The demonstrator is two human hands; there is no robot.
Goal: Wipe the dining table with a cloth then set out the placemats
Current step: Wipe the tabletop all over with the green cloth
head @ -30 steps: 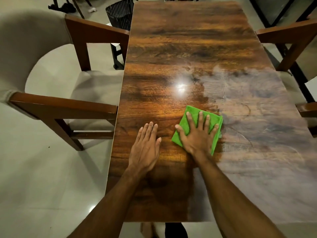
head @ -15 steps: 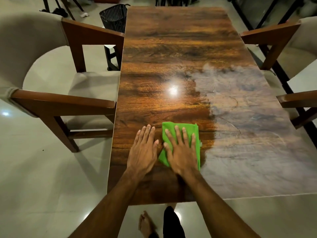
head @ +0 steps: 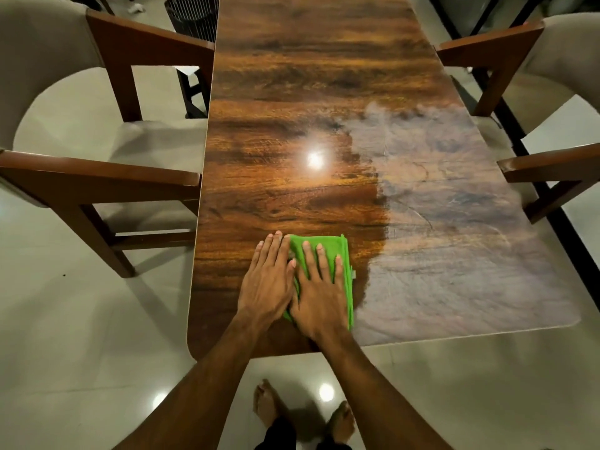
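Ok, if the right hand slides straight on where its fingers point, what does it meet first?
Nothing visible: the right hand, flat on the green cloth, points up the dining table, just left of the hazy patch.

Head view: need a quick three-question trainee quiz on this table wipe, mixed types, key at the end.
1. True or false: the right hand lies flat, fingers straight, on the green cloth.
2. The hazy patch on the table lies on: A) the person's left side; B) the person's right side; C) the far end only.
3. How many placemats are on the table?
Key: 1 true; 2 B; 3 zero.
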